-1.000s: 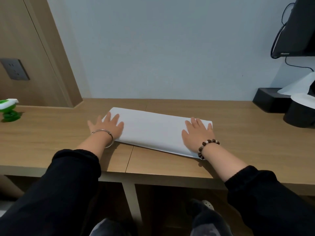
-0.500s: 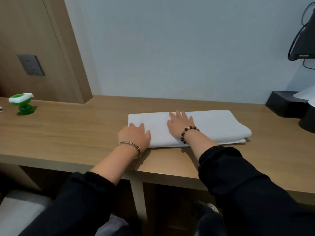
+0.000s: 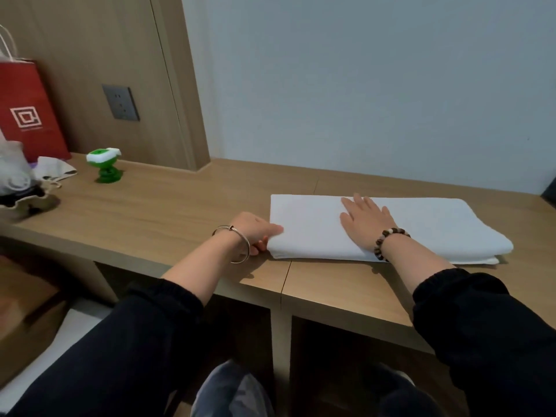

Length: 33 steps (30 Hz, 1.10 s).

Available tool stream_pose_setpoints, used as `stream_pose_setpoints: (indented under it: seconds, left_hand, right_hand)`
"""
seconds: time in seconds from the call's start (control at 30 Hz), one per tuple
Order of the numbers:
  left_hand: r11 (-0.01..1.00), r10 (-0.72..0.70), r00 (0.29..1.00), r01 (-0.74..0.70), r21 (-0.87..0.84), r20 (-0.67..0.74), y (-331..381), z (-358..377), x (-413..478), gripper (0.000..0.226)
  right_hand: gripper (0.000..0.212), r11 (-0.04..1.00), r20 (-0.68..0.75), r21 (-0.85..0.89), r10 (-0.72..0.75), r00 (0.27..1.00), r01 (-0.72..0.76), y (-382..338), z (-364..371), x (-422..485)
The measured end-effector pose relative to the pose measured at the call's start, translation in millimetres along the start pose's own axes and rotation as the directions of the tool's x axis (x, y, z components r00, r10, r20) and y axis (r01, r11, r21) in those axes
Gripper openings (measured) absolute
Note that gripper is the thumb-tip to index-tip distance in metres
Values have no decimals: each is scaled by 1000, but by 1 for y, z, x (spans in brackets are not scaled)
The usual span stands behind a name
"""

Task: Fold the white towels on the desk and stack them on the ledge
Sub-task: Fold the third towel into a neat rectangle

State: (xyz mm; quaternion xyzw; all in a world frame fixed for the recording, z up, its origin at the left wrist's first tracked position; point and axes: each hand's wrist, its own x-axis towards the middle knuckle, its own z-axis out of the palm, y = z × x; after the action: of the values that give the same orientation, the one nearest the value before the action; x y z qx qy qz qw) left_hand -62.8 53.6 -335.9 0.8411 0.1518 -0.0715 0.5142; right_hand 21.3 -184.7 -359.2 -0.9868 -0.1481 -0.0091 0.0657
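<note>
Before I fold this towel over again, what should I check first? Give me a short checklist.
1. Left hand grips the left end of the towel: ok.
2. Right hand lies flat on the towel, near its middle: ok.
3. Towel layers line up: not ok, a lower layer sticks out at the near right corner.
4. Green toy stands well clear of the towel, to the left on the desk: ok.
5. Ledge ready for stacking: cannot tell, I cannot make it out in this view.
</note>
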Motion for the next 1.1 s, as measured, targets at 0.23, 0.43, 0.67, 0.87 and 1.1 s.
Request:
stream_pose_setpoints:
  seconds: [0.23,0.43,0.67,0.87,1.1]
  left_hand:
    - [991,21,987,-41,128,157,3,6,-21,35]
    - [996,76,952,-86,23,298,6,49,-44,29]
    - [985,144,989,-141,94,-19,-10,-2,-20,12]
    - [912,327,944,-325,251,35,-8,-2,6,15]
    - [656,520,847,-479,583,110,-4,-3,20,20]
  right_hand:
    - [52,1000,57,28,5,998,-7,5,-8,-4]
    - [56,998,37,2,66,997,-66,-54,-3,3]
    - [51,992,47,-31,-121,992,123,-32,1,-1]
    - [49,989,38,-41,-140,989,142,-31,0,-4]
    - [48,987,32,-20,-161,986,162,-29,1,-5]
